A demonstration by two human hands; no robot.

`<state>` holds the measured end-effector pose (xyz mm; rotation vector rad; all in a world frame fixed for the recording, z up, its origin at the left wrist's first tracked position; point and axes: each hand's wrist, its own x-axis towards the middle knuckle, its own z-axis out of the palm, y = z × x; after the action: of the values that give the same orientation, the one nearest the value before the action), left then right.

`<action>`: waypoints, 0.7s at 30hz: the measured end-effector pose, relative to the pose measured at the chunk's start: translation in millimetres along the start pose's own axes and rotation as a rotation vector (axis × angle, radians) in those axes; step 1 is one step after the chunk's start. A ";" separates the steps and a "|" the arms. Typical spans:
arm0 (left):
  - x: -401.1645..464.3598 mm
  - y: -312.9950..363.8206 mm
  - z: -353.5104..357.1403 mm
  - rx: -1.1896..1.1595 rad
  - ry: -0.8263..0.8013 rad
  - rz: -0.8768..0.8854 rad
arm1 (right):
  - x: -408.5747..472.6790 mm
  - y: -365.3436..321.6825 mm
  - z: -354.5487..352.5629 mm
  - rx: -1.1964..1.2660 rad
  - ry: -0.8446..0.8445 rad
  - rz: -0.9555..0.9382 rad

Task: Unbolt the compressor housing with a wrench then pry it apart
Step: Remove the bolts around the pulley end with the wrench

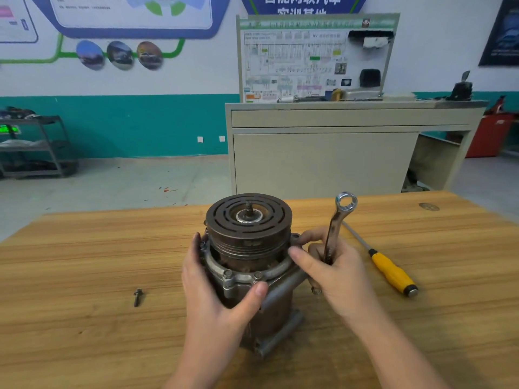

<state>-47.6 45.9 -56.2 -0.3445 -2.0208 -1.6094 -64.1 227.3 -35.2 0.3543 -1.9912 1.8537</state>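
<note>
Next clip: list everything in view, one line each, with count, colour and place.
compressor: one, rusty brown and grey, upright at table centre
wrench: one, silver, held upright right of compressor
screwdriver: one, yellow handle, lying on table at right
loose bolt: one, dark, on table at left
table: one, wooden
cabinet: one, beige, behind table, bearing a display board
shelf cart: one, grey, far left
left hand: grips compressor
right hand: holds wrench

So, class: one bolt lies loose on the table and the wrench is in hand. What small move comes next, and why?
Probably lower the wrench ring onto a flange bolt: two heads still sit there, and the left hand steadies the compressor.
</note>
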 end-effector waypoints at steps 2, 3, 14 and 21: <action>0.1 0.2 0.0 0.004 0.003 0.000 | -0.4 0.4 0.3 0.022 -0.018 0.009; -0.1 -0.2 0.0 0.006 0.003 0.003 | -1.0 0.3 0.4 0.087 -0.036 0.021; 0.3 -1.0 0.5 0.016 0.010 0.011 | -3.5 -3.5 5.3 0.188 -0.006 0.024; 0.1 0.4 0.0 0.020 0.000 0.007 | -3.8 -2.9 5.9 0.230 0.010 0.059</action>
<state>-47.5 45.9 -55.8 -0.3434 -2.0322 -1.5836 -60.1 220.9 -34.6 0.3541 -1.8029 2.1241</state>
